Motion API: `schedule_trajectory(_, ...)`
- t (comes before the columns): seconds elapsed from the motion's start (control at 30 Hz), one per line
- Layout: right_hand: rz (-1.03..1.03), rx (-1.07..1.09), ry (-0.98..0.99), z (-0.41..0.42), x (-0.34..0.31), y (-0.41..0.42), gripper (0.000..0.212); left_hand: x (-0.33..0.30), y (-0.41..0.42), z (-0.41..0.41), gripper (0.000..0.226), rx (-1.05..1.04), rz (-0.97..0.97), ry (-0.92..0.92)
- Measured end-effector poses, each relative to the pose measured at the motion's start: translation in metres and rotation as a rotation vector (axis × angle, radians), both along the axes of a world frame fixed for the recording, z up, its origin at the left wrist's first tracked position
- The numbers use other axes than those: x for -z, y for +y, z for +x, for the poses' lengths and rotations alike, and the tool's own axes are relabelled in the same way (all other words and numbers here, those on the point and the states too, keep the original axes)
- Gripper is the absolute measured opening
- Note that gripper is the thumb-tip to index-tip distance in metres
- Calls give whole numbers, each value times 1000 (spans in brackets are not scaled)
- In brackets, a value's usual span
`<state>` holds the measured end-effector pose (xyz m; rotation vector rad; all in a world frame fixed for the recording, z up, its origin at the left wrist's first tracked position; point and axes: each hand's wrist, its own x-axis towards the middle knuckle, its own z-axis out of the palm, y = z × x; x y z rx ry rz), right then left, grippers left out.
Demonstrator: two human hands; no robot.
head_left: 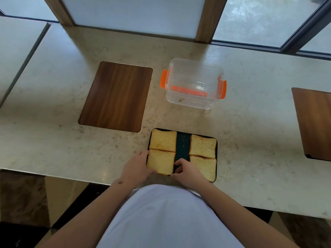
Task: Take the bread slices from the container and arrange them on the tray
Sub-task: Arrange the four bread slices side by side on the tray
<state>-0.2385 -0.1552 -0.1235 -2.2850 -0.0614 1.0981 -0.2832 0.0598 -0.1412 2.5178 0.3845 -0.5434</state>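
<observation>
A dark tray [183,144] lies at the near edge of the counter with several bread slices on it in two columns. The near-left slice [161,161] sits between my hands. My left hand [136,167] touches its left edge, fingers along the tray's side. My right hand [184,170] rests with curled fingers on its right edge, over the tray's bare middle strip. The far-left slice [163,140], far-right slice [203,146] and near-right slice [206,167] lie flat. The clear container [194,83] with orange clips stands beyond the tray and holds no bread.
A wooden inset panel [116,96] lies in the counter to the left of the container. Another wooden board [315,122] is at the far right. Window frames and glass run along the counter's far edge. The counter's near edge is just below the tray.
</observation>
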Motion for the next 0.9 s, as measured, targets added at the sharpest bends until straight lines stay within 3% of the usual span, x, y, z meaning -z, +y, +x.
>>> schedule_trajectory(0.23, -94, -86, -108, -3, 2, 9, 48, 4, 1, -4, 75, 71, 21, -15)
schedule_trajectory(0.9, -165, -113, -148, -1, 6, 14, 32, 10, 7, -2, 76, 64, -16, -7)
